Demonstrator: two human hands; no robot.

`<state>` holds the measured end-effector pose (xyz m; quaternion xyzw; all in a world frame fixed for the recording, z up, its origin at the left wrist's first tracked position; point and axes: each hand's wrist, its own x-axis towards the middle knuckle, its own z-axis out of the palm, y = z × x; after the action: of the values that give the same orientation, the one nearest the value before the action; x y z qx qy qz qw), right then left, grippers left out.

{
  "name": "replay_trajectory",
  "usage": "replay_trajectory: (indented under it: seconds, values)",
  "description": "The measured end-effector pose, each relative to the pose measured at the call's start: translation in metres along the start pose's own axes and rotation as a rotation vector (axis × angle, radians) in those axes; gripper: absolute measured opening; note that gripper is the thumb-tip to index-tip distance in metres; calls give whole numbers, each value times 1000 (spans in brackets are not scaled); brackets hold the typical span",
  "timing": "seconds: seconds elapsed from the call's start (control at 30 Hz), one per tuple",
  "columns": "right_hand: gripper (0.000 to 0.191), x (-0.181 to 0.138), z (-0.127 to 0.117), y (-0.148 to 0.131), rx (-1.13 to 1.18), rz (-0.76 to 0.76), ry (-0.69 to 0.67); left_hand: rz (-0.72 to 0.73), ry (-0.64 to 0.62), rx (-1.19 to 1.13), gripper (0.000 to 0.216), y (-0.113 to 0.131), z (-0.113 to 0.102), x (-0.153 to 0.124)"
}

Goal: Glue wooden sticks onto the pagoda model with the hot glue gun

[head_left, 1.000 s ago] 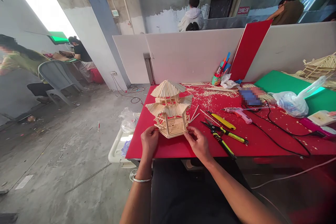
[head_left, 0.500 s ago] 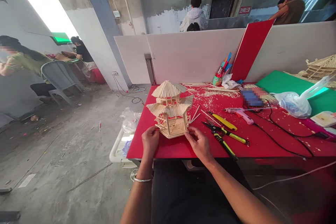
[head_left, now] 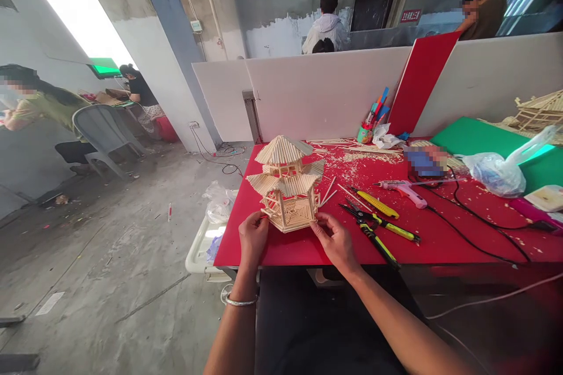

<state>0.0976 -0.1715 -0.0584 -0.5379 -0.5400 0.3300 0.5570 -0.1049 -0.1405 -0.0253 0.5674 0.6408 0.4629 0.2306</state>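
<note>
A model pavilion (head_left: 290, 184) made of pale wooden sticks stands upright near the left front part of the red table (head_left: 277, 252). It has two tiers of roof, thin posts and a many-sided base. My left hand (head_left: 253, 238) pinches the left corner of the base, and my right hand (head_left: 333, 240) grips its front right corner. The fingertips are partly hidden. A few loose sticks (head_left: 328, 190) lie just right of the model. Farther right are pliers (head_left: 369, 231) with yellow-and-black handles and a yellow utility knife (head_left: 377, 204).
A pink glue gun (head_left: 407, 192) and its black cable lie to the right. Stick offcuts (head_left: 352, 155) and a cup of markers (head_left: 367, 129) are at the back. A plastic bag (head_left: 497, 173) sits by a green board (head_left: 461, 135). White partition panels (head_left: 325, 94) stand behind the table.
The view has shifted very slightly. Both hands keep the same hold on the model pavilion, which stays in place.
</note>
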Motion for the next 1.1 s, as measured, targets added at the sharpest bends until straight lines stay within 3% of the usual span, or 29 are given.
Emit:
replay_trajectory:
  seconds: [1.1]
  values:
    - [40,0,0,5,-6,9,-3,53,-59,-93,21,7,-3,-2]
